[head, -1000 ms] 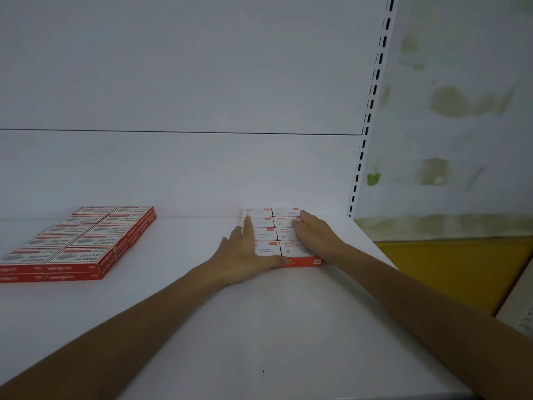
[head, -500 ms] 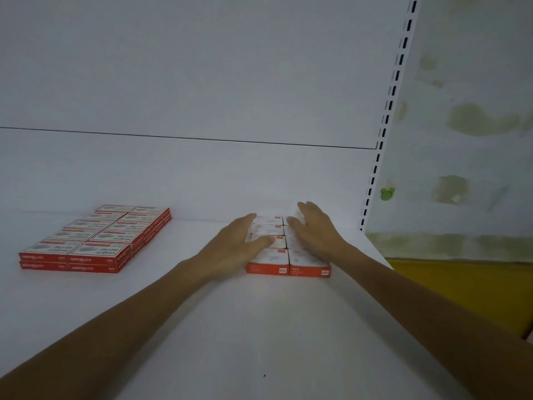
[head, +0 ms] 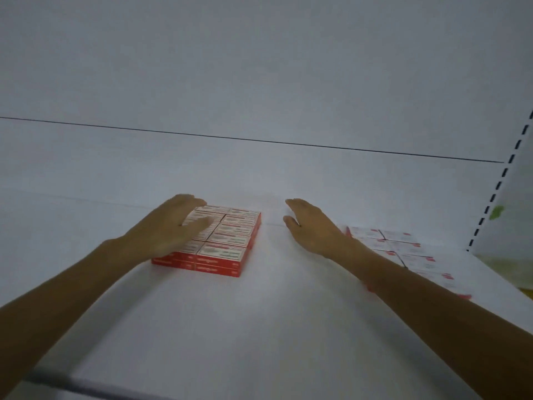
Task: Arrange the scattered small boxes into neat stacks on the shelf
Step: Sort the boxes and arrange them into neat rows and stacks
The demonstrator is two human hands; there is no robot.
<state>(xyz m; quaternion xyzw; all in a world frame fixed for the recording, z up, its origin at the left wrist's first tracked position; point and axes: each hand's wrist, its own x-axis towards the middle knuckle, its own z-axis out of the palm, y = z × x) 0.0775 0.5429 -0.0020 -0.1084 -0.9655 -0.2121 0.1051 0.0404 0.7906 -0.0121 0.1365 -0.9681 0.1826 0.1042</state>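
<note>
Head view: I am looking down and forward onto a white shelf (head: 259,327).
Near edge: the front lip (head: 86,389) shows as a dark, blurred band at the lower left.
Open room: bare shelf runs from the lip up to the boxes, and a bare lane lies between the two blocks of boxes.
Red-sided block (head: 227,241): small boxes packed two across and two layers high, at mid-depth left of centre. Its near and right edges are straight and free.
Left hand (head: 170,226): fingers stretched out and gripping nothing, spread over the block's left column. Blur keeps me from telling whether it touches.
Right hand (head: 311,229): released, fingers straight, over the bare lane right of the red-sided block and apart from it.
White-topped block (head: 403,249): at the far right, partly hidden by the right forearm (head: 432,307), near the slotted upright (head: 501,180).
Far edge: the back panel (head: 259,82) rises from the shelf, crossed by a thin dark seam (head: 259,141).
Since a second ago: both hands lay on the white-topped block, which sat centre. The view has swung left, the red-sided block is now central, and the hands have come across to it.
</note>
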